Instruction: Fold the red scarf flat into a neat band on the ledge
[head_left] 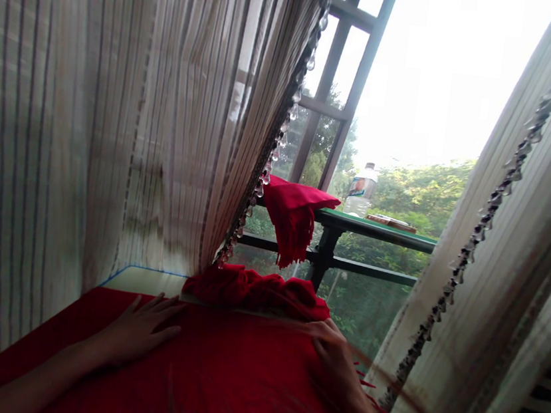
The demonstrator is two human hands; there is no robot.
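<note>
A red scarf lies spread over a flat surface in front of me, with fringe along its right side. My left hand rests flat on the scarf's left part, fingers apart. At the right far edge of the scarf is my right hand, its fingers stretched leftward over the fabric and somewhat blurred; nothing shows in its grasp. Just beyond both hands, a bunched heap of red cloth sits along the far end of the surface.
A pale board with a blue edge shows under the scarf. Sheer striped curtains with beaded trim hang left and right. Past the open window, fringed red cloth drapes over a dark railing; a plastic bottle stands there.
</note>
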